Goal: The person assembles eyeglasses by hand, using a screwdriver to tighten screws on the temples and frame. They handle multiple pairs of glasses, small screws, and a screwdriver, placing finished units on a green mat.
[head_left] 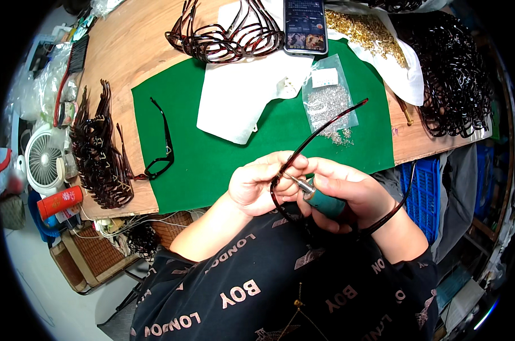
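My left hand pinches a dark tortoiseshell eyeglass frame near its hinge, one temple arm pointing up and away to the right. In my right hand is a small green powered screwdriver with a silver nose. Its thin bit meets the frame at my left fingertips, where the exact contact is hidden. Beyond my hands, a clear bag of tiny silver screws lies on the green mat, some spilled from its lower end. Another eyeglass frame rests at the mat's left.
Stacked dark frames line the table's left end; more frames sit at the back beside a phone. White cloth covers part of the mat. Gold-coloured small parts and a heap of dark frames occupy the right.
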A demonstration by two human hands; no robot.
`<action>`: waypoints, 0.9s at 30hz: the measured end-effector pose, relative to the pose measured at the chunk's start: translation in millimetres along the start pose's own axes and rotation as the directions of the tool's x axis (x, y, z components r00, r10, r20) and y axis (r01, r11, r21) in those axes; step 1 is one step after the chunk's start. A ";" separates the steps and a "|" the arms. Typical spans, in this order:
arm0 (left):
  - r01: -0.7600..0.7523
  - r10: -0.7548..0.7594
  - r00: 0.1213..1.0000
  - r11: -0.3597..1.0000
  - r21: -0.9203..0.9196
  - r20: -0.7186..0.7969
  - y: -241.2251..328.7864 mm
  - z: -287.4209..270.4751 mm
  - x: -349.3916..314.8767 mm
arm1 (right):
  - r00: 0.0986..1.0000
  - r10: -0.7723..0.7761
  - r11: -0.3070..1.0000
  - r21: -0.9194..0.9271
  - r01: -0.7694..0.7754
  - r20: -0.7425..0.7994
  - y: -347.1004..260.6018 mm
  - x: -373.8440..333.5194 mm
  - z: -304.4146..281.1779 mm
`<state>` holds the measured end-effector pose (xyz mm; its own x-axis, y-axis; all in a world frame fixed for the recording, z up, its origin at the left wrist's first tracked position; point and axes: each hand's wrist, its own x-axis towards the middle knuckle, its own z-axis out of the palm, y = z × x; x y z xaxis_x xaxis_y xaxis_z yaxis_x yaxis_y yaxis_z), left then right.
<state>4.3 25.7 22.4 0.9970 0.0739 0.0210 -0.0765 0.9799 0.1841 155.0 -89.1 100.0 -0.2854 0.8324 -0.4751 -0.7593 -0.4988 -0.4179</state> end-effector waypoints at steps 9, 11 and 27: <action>-0.002 0.001 0.999 1.000 -0.013 -0.046 -5.5 5.8 -10.1 | 1.000 0.003 0.998 -0.067 -0.001 0.018 -2.3 1.7 -1.0; -0.040 0.066 0.993 0.965 0.258 -0.095 1.8 25.1 -13.2 | 0.978 -0.043 0.995 -0.075 0.059 0.205 0.4 6.3 -13.1; 0.791 0.902 0.407 -0.269 0.550 -0.144 25.9 93.7 -119.2 | 0.891 -0.409 0.051 -0.971 0.235 0.194 13.5 54.8 1.3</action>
<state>-117.2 24.9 116.7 0.3377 0.9407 0.0335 0.8049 -0.3070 0.5078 128.4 -49.9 69.3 -0.0571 0.9931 -0.1020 0.4619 -0.0643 -0.8846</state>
